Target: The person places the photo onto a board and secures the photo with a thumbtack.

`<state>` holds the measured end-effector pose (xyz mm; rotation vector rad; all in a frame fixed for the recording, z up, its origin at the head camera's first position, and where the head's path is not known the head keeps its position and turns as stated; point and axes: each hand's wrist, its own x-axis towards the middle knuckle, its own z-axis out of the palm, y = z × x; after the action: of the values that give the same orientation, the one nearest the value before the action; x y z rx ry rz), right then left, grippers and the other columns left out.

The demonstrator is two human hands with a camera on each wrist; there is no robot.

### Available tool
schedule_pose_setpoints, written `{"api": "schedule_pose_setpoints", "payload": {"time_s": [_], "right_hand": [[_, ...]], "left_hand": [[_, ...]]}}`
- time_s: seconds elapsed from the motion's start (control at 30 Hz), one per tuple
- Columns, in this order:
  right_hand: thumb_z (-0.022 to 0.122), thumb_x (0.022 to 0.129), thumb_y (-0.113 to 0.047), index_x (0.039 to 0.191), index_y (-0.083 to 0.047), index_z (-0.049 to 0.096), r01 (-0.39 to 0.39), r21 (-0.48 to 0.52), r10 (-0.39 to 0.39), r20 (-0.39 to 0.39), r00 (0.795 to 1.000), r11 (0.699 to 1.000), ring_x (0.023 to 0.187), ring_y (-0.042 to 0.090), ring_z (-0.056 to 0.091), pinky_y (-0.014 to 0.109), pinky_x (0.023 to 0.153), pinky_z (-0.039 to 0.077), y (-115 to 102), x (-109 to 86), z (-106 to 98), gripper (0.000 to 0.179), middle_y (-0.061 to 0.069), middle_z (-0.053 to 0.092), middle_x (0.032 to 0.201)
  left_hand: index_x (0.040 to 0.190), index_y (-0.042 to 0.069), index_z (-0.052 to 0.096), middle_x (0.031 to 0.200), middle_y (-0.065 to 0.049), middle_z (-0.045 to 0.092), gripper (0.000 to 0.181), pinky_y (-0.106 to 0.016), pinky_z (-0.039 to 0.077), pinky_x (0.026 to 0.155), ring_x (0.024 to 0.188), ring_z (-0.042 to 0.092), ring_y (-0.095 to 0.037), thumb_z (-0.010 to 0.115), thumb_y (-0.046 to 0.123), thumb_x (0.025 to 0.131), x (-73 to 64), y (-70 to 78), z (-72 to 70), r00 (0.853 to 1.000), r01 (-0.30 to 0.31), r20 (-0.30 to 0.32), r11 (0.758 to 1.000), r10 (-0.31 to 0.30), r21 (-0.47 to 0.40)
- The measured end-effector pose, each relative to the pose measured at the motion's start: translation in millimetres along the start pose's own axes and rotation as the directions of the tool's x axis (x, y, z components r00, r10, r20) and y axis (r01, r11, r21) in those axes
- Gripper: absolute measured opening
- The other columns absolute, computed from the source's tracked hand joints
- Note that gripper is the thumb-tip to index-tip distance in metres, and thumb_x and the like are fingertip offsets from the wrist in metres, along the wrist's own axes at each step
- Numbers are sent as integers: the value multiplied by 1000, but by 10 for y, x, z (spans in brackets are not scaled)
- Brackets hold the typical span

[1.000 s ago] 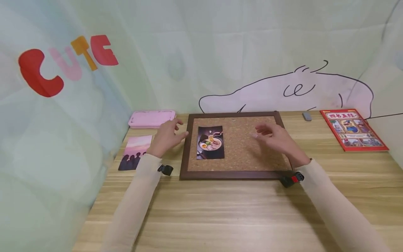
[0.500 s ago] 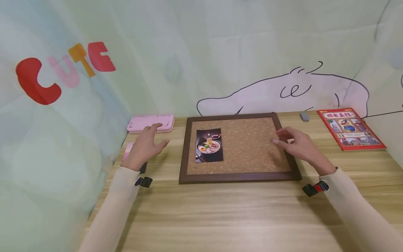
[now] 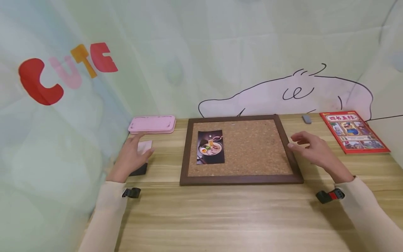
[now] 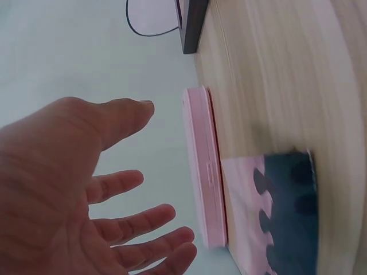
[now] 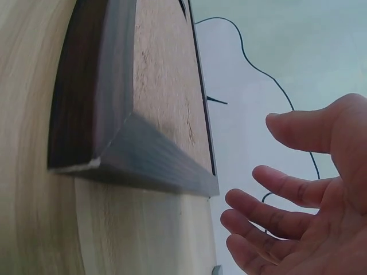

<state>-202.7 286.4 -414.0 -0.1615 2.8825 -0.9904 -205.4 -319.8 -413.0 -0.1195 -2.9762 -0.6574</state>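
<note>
My left hand [image 3: 130, 157] hovers, fingers relaxed, over a photo print [image 3: 138, 170] of dark silhouettes against a pink sky, partly covering it in the head view. That print [image 4: 275, 206] shows more fully in the left wrist view, lying on the table. A brown-framed cork board [image 3: 242, 180] lies in the middle. On its left half is a ramen photo [image 3: 210, 148], with a small shiny pin [image 3: 210, 136] near its top. Just past the board's right edge, my right hand [image 3: 316, 154] is held in the air with loosely bent fingers, holding nothing.
Behind the print lies a pink pencil case [image 3: 152, 124] against the curtain [image 3: 170, 42]. A grey eraser [image 3: 306, 119] sits right of the board's far corner. Farther right is a red book [image 3: 355, 132] with pictures on its cover.
The hands have moved apart. My left hand has gone left, from beside the board to over the silhouette print. My right hand has moved right, off the cork to beyond the frame.
</note>
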Motion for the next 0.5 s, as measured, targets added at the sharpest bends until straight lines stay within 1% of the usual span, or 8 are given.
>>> {"api": "schedule_pose_setpoints", "payload": {"time_s": [0.1,0.23,0.27,0.37,0.47,0.5], "right_hand": [[60,109,-41,145,4,54,-6,-8,5,-5,1000,1000,134,51,54,67,107,49,67,-33,-23,58,32,58,146],[59,109,-39,143,5,55,-13,-23,13,-15,1000,1000,132,53,56,67,104,51,166,-68,-61,56,34,59,144],[59,109,-38,143,5,56,-14,-31,14,-18,1000,999,130,53,57,64,101,53,191,-78,-71,55,34,59,143],[59,110,-35,141,8,56,-16,-43,16,-20,1000,999,127,55,59,64,97,55,276,-114,-100,53,37,61,140],[61,109,-31,138,9,58,-17,-58,16,-15,1000,998,123,55,62,60,93,56,354,-162,-130,50,38,63,136],[61,109,-30,138,9,59,-20,-59,20,-9,1000,998,123,55,62,61,93,56,379,-176,-141,49,38,63,136]], "left_hand": [[163,-1,36,156,-44,42,76,-75,41,112,140,46,-61,70,32,103,-37,-58,0,1000,30,5,1000,-30,9],[161,-5,36,153,-46,43,78,-75,42,110,138,48,-61,70,33,102,-95,-116,-1,999,49,13,998,-50,28],[161,-6,36,152,-46,43,78,-75,42,110,137,48,-62,70,33,102,-110,-135,-2,998,53,17,998,-53,31],[160,-7,36,151,-46,44,78,-75,43,110,136,48,-61,71,32,102,-154,-206,0,998,64,19,997,-65,42],[159,-9,37,148,-46,46,78,-74,43,109,133,49,-61,72,31,101,-183,-284,-4,996,84,14,995,-85,51],[159,-9,37,147,-47,47,78,-73,43,109,133,50,-60,72,30,100,-191,-304,-7,996,90,12,995,-91,50]]}}
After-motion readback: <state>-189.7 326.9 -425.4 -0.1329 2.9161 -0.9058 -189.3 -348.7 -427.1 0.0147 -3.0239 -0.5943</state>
